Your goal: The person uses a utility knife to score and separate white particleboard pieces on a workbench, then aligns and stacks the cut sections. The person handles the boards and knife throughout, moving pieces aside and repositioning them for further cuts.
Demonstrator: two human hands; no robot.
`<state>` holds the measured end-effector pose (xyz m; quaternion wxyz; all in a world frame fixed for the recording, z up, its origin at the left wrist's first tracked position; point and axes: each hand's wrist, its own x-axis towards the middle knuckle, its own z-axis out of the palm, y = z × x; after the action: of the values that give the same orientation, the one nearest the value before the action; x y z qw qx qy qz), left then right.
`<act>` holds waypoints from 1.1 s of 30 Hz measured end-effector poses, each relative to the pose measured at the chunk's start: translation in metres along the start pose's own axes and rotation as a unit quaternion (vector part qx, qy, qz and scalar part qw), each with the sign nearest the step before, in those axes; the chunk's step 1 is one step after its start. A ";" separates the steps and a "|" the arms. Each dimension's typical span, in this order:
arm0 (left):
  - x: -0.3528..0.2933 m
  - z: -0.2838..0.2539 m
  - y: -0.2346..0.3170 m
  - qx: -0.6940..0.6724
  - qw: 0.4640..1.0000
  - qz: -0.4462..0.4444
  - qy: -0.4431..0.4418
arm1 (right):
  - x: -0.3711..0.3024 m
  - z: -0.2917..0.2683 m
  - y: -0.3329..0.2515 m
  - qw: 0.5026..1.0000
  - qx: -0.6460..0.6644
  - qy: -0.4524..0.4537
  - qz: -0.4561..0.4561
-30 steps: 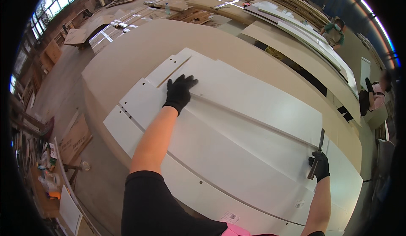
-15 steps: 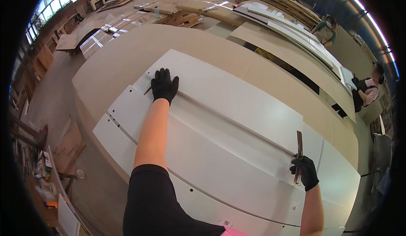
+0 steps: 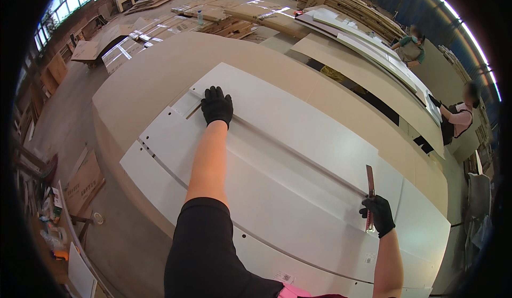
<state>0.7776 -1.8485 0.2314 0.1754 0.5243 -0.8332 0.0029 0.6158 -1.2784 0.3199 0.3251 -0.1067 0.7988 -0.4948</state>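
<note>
My left hand [image 3: 217,107], in a black glove, lies with fingers stretched out at the near edge of a long white panel [image 3: 304,130]. A dark, narrow, flat strip [image 3: 370,183], ruler-like in shape, stands nearly upright in my right hand [image 3: 380,215]. That black-gloved hand is closed round it, low over the right part of the white panels. Its lower end, reddish and shiny, comes down at the boards; I cannot tell whether it touches. A second white panel [image 3: 288,202] with dark holes at its left end lies nearer me, and another white panel [image 3: 266,252] is closest.
Brown cardboard [image 3: 149,68] lies under the panels. Beyond are a stack of white boards [image 3: 362,42] and taped cartons [image 3: 213,12]. Two people [image 3: 460,119] are at the far right. A side table [image 3: 56,244] with loose items stands at lower left.
The view has shifted slightly. My left hand has slid a little right along the panel, and my right hand with the strip has moved slightly left. A person at far right has moved an arm.
</note>
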 end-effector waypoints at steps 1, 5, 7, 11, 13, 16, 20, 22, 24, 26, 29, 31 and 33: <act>-0.004 -0.001 0.002 -0.001 1.000 0.013 0.007 | 0.001 0.000 0.001 1.000 -0.005 0.000 0.003; -0.036 -0.020 0.004 -0.032 0.992 0.120 -0.034 | -0.001 0.001 0.000 0.997 -0.042 0.055 -0.023; -0.068 -0.043 0.003 -0.046 0.972 0.215 -0.088 | -0.012 -0.001 -0.004 0.986 -0.031 0.119 -0.114; -0.198 -0.104 0.001 -0.156 0.901 0.388 -0.111 | -0.063 -0.016 -0.002 0.952 -0.189 0.188 -0.149; -0.268 -0.140 -0.007 -0.226 0.857 0.437 -0.153 | -0.096 -0.017 0.019 0.914 -0.297 0.191 -0.200; -0.343 -0.183 -0.020 -0.238 0.798 0.484 -0.267 | -0.156 -0.018 0.067 0.908 -0.342 0.174 -0.167; -0.392 -0.198 -0.040 -0.218 0.793 0.498 -0.274 | -0.222 -0.023 0.126 0.910 -0.353 0.189 -0.110; -0.399 -0.195 -0.053 -0.172 0.834 0.486 -0.194 | -0.256 -0.030 0.148 0.907 -0.360 0.196 -0.096; -0.400 -0.191 -0.064 -0.121 0.872 0.463 -0.105 | -0.278 -0.040 0.163 0.885 -0.405 0.205 -0.108; -0.401 -0.187 -0.068 -0.117 0.870 0.462 -0.123 | -0.298 -0.045 0.176 0.902 -0.373 0.201 -0.082; -0.397 -0.183 -0.065 -0.095 0.874 0.460 -0.128 | -0.311 -0.049 0.186 0.911 -0.349 0.198 -0.096; -0.395 -0.182 -0.061 -0.108 0.877 0.451 -0.127 | -0.312 -0.050 0.189 0.918 -0.328 0.194 -0.107; -0.393 -0.183 -0.057 -0.115 0.879 0.443 -0.136 | -0.311 -0.051 0.189 0.909 -0.343 0.196 -0.132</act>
<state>1.0330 -1.4962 0.2766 0.0996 0.0721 -0.9886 -0.0869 0.8509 -0.9966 0.3009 0.0372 -0.2167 0.9456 -0.2396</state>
